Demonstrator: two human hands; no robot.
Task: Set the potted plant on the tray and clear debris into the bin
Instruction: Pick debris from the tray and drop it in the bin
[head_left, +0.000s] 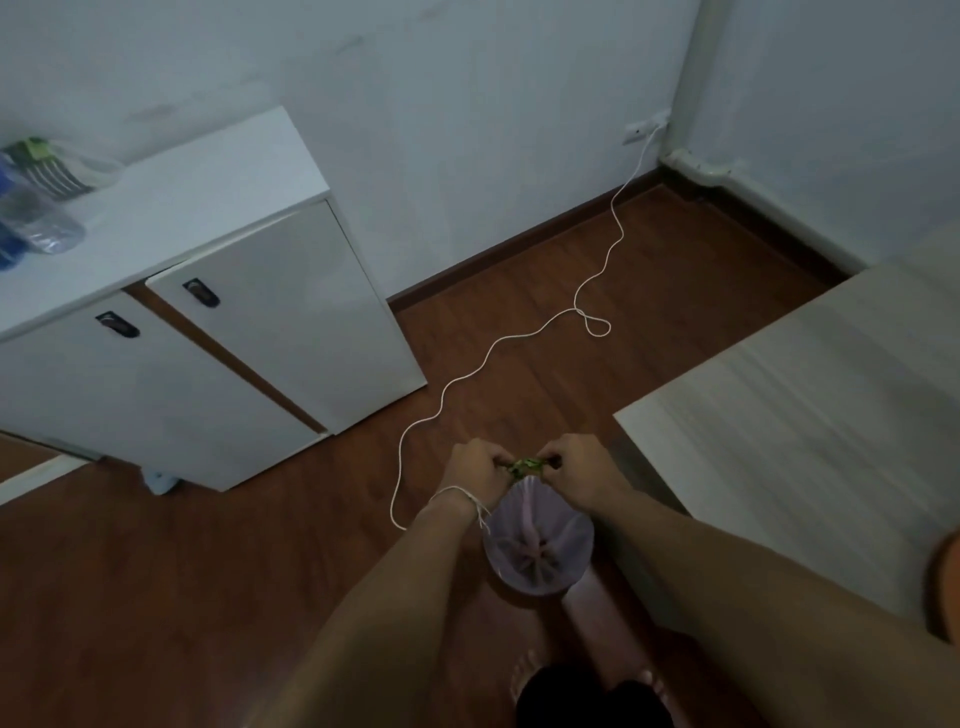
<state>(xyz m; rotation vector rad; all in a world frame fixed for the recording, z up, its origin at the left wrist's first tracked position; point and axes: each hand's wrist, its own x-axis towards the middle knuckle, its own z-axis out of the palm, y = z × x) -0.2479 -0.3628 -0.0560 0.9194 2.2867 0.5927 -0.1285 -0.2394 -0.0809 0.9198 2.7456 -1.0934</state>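
A small bin (537, 545) lined with a pale purple bag stands on the wooden floor just below my hands. My left hand (475, 467) and my right hand (576, 465) are both closed on a small clump of green and brown plant debris (524, 464), held between them right over the far rim of the bin. A white string is tied around my left wrist. The potted plant and the tray are not in view.
A white cabinet (249, 312) with two doors stands at the left, with plastic bottles (36, 218) on top. A light wooden table (810, 415) fills the right side. A white cable (519, 338) snakes across the floor from a wall socket.
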